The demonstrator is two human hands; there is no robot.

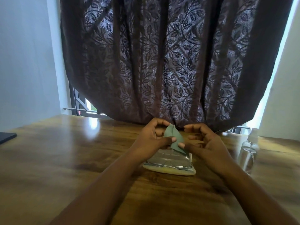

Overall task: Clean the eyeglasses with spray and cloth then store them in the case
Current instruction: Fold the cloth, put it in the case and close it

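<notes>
Both hands hold a green cleaning cloth (173,138) above the middle of the wooden table (68,159). My left hand (153,138) pinches the cloth's left side between thumb and fingers. My right hand (204,143) pinches its right lower edge with the thumb. Directly beneath the hands lies an open pale eyeglass case (170,169). The eyeglasses (168,163) rest inside it, dark-framed and partly hidden by the cloth and hands. A clear spray bottle (248,151) stands upright to the right of my right hand.
A dark leaf-patterned curtain (170,62) hangs behind the table's far edge, touching it. A dark flat object (6,137) lies at the table's left edge. White walls flank the window on both sides.
</notes>
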